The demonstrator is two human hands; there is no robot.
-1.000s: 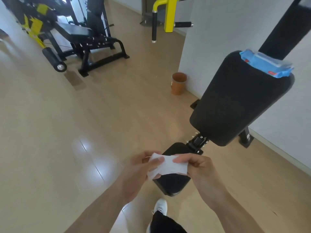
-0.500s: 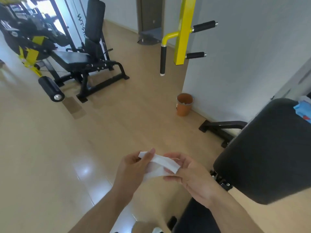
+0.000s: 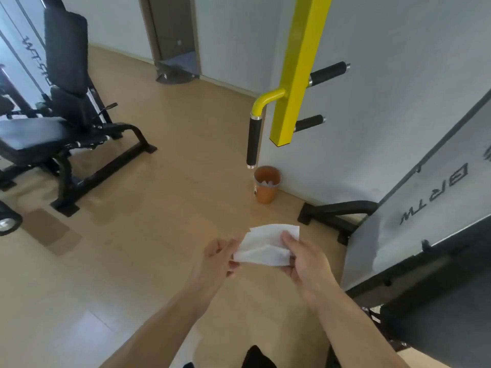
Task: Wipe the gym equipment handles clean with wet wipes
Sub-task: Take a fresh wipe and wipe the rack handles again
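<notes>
Low in the frame's centre, the right hand (image 3: 305, 261) and left hand (image 3: 218, 258) pinch a folded white wet wipe (image 3: 265, 247) between them, while the nearest black foam handle (image 3: 253, 142) hangs vertically straight above on the yellow steel frame (image 3: 300, 67), slightly nearer the right hand

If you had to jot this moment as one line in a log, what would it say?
stage: wipe readied | left hand: pinches wet wipe | right hand: grips wipe | black handles on yellow post: untouched
</notes>
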